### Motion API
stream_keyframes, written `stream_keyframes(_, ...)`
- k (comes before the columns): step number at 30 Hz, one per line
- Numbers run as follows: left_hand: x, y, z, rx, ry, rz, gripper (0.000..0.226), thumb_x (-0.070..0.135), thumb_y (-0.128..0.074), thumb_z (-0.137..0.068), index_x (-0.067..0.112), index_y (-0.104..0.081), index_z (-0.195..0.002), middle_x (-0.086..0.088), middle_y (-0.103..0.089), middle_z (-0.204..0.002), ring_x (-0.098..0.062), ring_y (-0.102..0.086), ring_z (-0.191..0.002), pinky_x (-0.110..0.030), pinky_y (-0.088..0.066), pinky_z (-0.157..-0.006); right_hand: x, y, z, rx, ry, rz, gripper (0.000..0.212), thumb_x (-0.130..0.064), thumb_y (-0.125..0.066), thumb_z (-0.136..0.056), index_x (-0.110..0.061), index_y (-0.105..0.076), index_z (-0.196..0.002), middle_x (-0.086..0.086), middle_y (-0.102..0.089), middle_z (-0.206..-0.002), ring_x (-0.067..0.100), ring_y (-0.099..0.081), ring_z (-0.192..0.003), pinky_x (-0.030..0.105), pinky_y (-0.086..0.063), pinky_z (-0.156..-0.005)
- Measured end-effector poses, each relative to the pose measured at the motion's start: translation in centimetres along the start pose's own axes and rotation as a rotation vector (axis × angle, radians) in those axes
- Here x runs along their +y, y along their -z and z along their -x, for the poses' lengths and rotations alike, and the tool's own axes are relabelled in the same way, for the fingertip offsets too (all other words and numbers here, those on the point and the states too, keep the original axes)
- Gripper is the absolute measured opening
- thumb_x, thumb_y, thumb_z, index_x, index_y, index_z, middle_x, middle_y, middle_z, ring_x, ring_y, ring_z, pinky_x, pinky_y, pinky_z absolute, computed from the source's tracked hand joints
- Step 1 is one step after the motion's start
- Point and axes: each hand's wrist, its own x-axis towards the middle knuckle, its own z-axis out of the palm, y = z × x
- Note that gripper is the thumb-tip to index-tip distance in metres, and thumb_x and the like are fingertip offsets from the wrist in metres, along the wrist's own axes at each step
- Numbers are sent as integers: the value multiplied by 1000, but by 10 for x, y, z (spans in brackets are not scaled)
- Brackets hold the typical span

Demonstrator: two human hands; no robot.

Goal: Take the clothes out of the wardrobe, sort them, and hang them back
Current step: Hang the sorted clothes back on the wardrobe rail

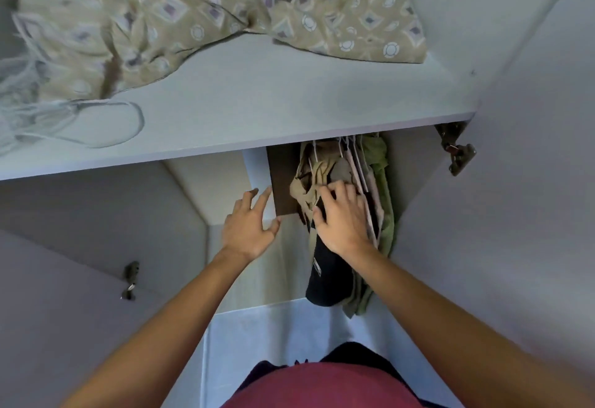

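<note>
Under the shelf, the hanging clothes crowd the wardrobe's right side. The right hand rests on them, fingers curled, perhaps gripping. The left hand hovers beside, fingers spread.

You are standing at a wardrobe in a home, most likely a bedroom. A white shelf is carrying a rumpled patterned bedsheet; below it, clothes are hanging close together on white hangers. Pale doors are swinging open on metal hinges at either side of you.
</note>
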Motion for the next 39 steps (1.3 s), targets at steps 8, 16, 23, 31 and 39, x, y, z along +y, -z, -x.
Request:
stream_keyframes(8,-98,62,101,165,245,-150,73,52,-58,-95,32,-33,-161,-4,-45,-153,-30,-46,-133,-50,-51,-94,-140,-12,1,-119,303,-217,55,-45,-55,-94,-25,-50,-145,1,-48,-140,26,-44,-129,45,-42,-101)
stream_keyframes(16,-114,94,258,328,630,-171,71,53,-50,-97,35,-30,-162,5,-46,-152,-23,-49,-128,-41,-51,-89,-250,-10,49,-298,738,-496,59,-46,-57,-91,-25,-52,-146,-2,-51,-139,26,-50,-125,45,-43,-99)
stream_keyframes(23,-69,67,421,511,1214,-156,60,49,-48,-100,33,-41,-158,1,-52,-146,-26,-52,-128,-46,-53,-93,-321,10,148,-473,1197,-654,57,-45,-59,-93,-22,-54,-144,-2,-54,-131,27,-52,-120,45,-43,-96)
stream_keyframes(31,-14,51,593,678,1720,-185,69,57,-44,-95,35,-38,-160,-4,-47,-152,-31,-45,-139,-54,-48,-101,-400,49,304,-682,1605,-662,58,-50,-55,-93,-28,-50,-146,-7,-50,-132,23,-49,-122,42,-42,-99)
stream_keyframes(39,-28,30,761,742,1933,-120,69,62,-39,-95,38,-37,-160,-3,-44,-156,-30,-41,-143,-53,-47,-102,-503,63,458,-719,1764,-657,61,-54,-56,-93,-34,-45,-149,-10,-46,-139,19,-46,-128,42,-43,-101)
